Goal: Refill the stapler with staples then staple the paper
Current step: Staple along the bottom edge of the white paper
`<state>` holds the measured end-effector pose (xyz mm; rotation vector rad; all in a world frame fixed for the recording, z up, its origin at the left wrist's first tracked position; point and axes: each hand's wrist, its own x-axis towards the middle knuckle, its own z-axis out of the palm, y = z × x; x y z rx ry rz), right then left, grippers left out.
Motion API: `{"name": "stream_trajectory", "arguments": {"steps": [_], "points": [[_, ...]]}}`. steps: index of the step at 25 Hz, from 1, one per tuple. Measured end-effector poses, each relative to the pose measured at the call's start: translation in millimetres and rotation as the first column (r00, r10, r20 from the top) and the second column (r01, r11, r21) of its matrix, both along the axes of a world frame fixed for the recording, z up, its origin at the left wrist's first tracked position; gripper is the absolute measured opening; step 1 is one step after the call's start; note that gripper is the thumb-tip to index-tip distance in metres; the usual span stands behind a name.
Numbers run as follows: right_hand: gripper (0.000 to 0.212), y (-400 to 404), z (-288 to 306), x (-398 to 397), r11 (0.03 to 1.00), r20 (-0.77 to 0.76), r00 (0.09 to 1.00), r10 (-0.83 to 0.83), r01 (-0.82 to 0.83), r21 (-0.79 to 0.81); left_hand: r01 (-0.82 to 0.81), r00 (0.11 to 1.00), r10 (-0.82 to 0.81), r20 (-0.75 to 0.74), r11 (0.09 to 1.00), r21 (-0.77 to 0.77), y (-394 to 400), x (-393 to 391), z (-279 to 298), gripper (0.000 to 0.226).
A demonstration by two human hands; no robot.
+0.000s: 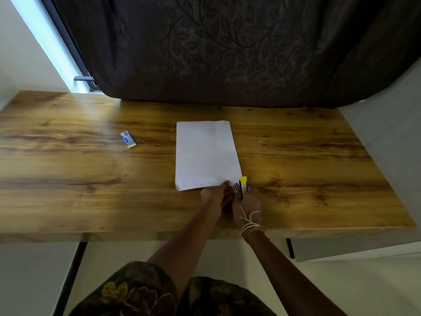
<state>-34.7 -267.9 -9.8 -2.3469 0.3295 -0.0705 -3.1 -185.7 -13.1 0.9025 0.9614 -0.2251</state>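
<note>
Wooden table (68,169) spans mid-frame. Paper (205,153) lies centre, flat; whether it is stapled cannot be told. Staple box (128,139), left of centre, sits well apart from both hands. Right hand (249,201) grips the yellow-tipped stapler (241,187) at the paper's lower right corner. Left hand (215,195) pinches that corner, touching the stapler. Judgement: refill appears done; stapling is in hand.

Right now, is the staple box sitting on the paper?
No, the staple box lies on the bare table, well to the left of the paper and apart from it.
</note>
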Motion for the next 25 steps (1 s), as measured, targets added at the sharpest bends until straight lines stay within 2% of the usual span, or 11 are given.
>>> {"name": "stream_trajectory", "arguments": {"steps": [3, 5, 15, 17, 19, 22, 25], "points": [[0.026, 1.9, 2.9, 2.1, 0.998, 0.020, 0.998, 0.059, -0.059, -0.027, 0.008, 1.000, -0.008, -0.009, 1.000, 0.008, 2.2, 0.1, 0.7, 0.015], [0.025, 2.9, 4.4, 4.8, 0.997, 0.002, 0.997, 0.077, -0.077, 0.025, 0.022, 1.000, -0.022, -0.011, 0.999, 0.030, 3.7, -0.2, -0.7, 0.016], [0.028, 6.4, 2.0, 11.6, 0.959, -0.111, 0.993, -0.039, 0.068, 0.275, 0.055, 0.998, -0.056, 0.011, 0.997, 0.049, 6.0, -4.2, -1.3, 0.026], [0.037, 5.6, 3.8, 14.3, 0.901, -0.204, 0.978, -0.052, 0.134, 0.414, 0.059, 0.998, -0.059, 0.001, 0.997, 0.042, 6.6, -3.6, 0.2, 0.023], [0.051, 7.2, 9.8, 16.6, 0.787, -0.312, 0.950, -0.027, 0.213, 0.579, 0.067, 0.998, -0.067, 0.002, 0.998, -0.011, 8.0, -4.4, 2.2, 0.020], [0.052, 6.2, 20.2, 24.0, 0.697, -0.410, 0.911, -0.049, 0.325, 0.639, 0.108, 0.993, -0.107, 0.045, 0.994, -0.016, 8.0, -4.3, -0.4, 0.015], [0.055, 1.7, 24.5, 25.2, 0.595, -0.512, 0.851, 0.122, 0.350, 0.723, 0.084, 0.996, -0.085, 0.020, 0.996, 0.029, 7.0, -6.5, 0.0, 0.019]]}}
